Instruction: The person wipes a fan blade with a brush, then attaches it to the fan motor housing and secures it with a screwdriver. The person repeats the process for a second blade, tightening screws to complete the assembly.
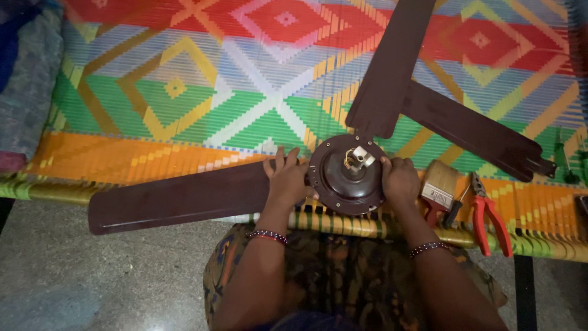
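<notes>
Bright woven mat (184, 110) underneath, and at its near edge sits the brown ceiling fan motor (346, 182). Left hand (288, 181) and right hand (399, 181) both clasp its rim, with a paintbrush (440, 187) and red pliers (490, 217) just right.

Upper fan blade (392, 67) is cut off by the top picture edge. Left hand (288, 181) hides the left blade's root, right hand (399, 181) hides the motor hub (346, 184) rim. Green-handled tool (562, 156) at the cot's right edge is too small to identify.
</notes>
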